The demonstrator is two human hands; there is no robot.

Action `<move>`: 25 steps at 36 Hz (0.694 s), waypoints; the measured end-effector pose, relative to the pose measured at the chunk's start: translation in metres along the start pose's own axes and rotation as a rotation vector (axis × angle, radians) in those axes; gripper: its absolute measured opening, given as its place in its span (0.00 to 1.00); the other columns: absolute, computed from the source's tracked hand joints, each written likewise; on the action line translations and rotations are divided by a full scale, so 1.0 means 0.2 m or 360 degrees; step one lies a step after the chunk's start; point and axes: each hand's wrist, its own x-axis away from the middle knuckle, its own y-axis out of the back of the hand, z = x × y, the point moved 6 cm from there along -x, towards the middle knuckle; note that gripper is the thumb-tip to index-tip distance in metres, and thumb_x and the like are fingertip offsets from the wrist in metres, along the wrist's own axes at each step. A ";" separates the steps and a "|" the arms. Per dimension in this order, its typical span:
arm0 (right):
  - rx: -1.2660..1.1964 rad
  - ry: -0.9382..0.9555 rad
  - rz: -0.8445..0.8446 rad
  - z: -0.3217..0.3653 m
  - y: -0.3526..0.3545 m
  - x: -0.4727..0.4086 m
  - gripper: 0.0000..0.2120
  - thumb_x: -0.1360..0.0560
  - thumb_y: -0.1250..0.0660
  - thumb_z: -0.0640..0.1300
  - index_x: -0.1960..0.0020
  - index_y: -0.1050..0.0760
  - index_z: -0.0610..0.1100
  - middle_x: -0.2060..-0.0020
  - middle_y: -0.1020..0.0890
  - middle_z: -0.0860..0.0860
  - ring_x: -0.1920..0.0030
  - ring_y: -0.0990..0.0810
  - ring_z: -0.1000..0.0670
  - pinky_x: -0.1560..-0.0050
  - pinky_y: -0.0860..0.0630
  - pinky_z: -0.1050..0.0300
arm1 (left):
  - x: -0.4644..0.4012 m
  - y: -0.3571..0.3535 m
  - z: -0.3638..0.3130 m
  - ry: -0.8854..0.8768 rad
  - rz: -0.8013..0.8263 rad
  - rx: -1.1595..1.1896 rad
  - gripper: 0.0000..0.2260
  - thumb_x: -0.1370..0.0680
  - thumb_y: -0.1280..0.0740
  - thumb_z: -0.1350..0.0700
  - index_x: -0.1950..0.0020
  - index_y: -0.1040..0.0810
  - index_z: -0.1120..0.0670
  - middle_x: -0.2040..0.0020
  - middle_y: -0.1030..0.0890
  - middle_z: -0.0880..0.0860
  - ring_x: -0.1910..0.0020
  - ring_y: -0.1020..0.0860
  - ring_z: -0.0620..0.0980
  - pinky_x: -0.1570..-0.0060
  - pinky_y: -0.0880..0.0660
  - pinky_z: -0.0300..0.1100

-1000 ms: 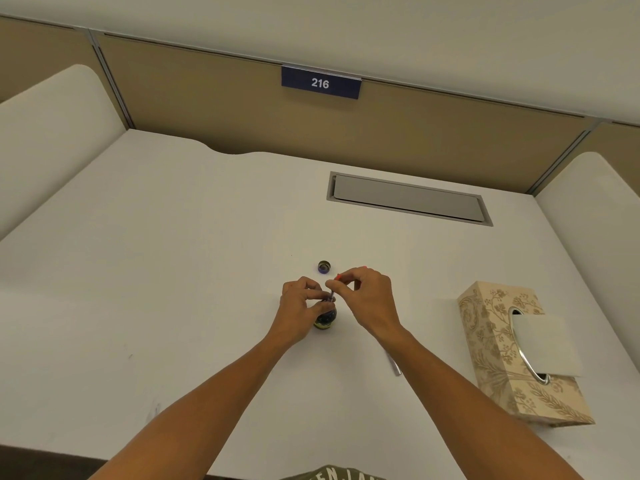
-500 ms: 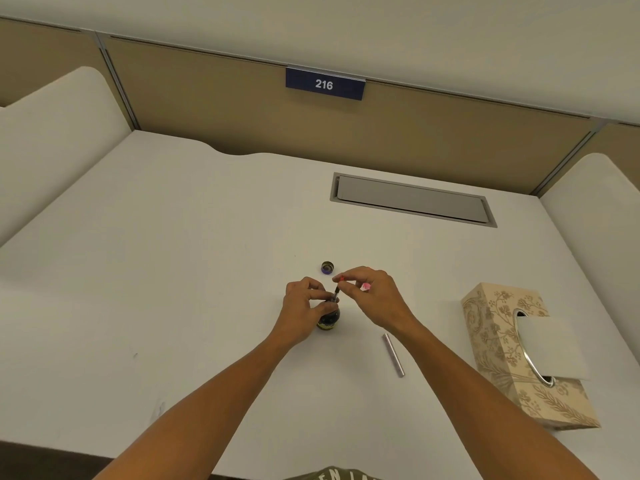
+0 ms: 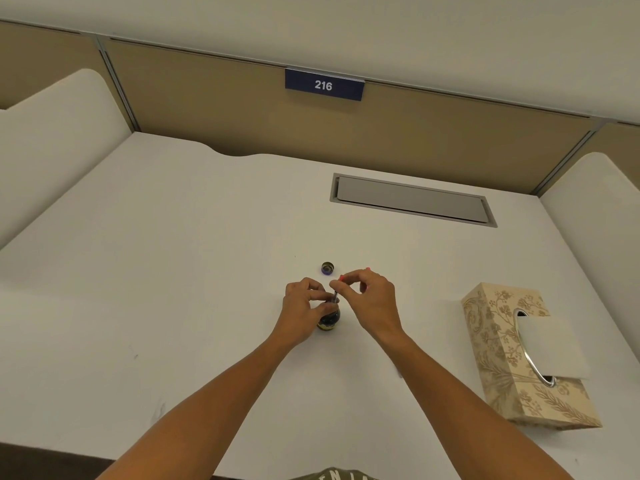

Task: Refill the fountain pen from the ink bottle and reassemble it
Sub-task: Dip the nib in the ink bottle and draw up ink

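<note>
Left hand (image 3: 304,306) hides ink bottle (image 3: 329,320) neck; pen (image 3: 335,296) barely visible.

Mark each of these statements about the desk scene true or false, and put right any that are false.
1. The ink bottle stands upright on the desk. True.
2. The bottle cap is screwed onto the bottle. False: it lies on the desk beyond the hands.
3. The right hand pinches the upper end of the pen part over the bottle. True.
4. The left hand rests flat on the desk, away from the bottle. False: it grips the bottle.
5. The tissue box sits to the person's left. False: it sits to the right.
</note>
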 end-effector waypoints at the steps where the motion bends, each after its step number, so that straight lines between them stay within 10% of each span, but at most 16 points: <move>1: 0.0007 0.0009 0.0024 0.00 0.00 0.00 0.05 0.28 0.25 0.50 0.56 0.18 0.49 0.62 0.18 0.62 0.61 0.25 0.63 0.38 0.28 0.45 | 0.00 0.00 0.00 -0.0003 -0.0001 -0.0003 0.07 0.26 0.27 0.55 0.49 0.14 0.52 0.49 0.24 0.46 0.40 0.32 0.48 0.44 0.34 0.40; 10: 0.0206 0.0107 0.0466 -0.02 0.00 -0.06 0.09 0.21 0.34 0.46 0.46 0.18 0.55 0.49 0.19 0.62 0.54 0.27 0.61 0.48 0.32 0.63 | 0.00 0.00 0.00 -0.0035 0.0007 -0.0006 0.06 0.26 0.26 0.55 0.50 0.14 0.51 0.52 0.25 0.43 0.40 0.32 0.49 0.40 0.32 0.46; 25: 0.0105 -0.0014 0.0204 -0.02 0.01 -0.04 0.06 0.27 0.26 0.52 0.53 0.15 0.51 0.55 0.16 0.59 0.54 0.26 0.59 0.56 0.33 0.68 | -0.02 -0.01 0.05 -0.0011 -0.0007 0.0047 0.06 0.27 0.25 0.54 0.51 0.13 0.49 0.53 0.25 0.41 0.42 0.29 0.51 0.40 0.27 0.53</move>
